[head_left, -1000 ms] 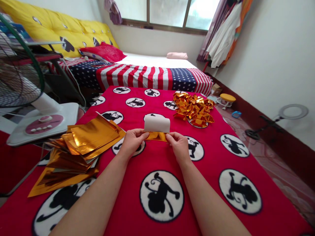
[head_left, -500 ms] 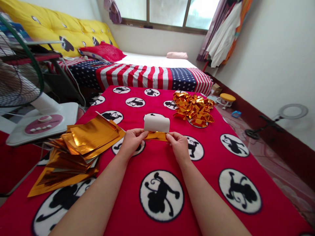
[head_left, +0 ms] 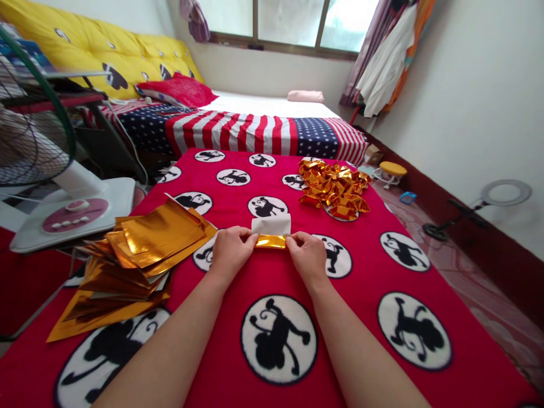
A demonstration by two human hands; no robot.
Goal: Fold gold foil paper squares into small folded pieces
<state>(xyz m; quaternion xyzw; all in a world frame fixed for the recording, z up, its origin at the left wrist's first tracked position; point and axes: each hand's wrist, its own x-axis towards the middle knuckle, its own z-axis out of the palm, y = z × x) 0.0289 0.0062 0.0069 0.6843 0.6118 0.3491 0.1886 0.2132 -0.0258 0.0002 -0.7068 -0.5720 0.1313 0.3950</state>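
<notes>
Between my two hands is a sheet of gold foil paper (head_left: 271, 242), its near part folded into a narrow shiny band and its white backing standing up behind. My left hand (head_left: 233, 249) pinches the band's left end between thumb and fingers. At the right end, my right hand (head_left: 306, 255) grips it the same way. To the left lies a loose stack of flat gold foil sheets (head_left: 164, 235), some showing white undersides. Beyond my right hand sits a heap of folded gold foil pieces (head_left: 334, 187).
A red cloth with monkey prints (head_left: 348, 345) covers the surface under my hands. On the left stands a fan with a white base (head_left: 114, 198). A bed with a striped and starred cover (head_left: 238, 131) is behind; a yellow stool (head_left: 393, 168) and ring-light stand (head_left: 459, 212) are at right.
The paper has been folded further: less of the white backing stands up, and the gold band now faces me brightly. Both hands have shifted slightly nearer, still pinching its ends.
</notes>
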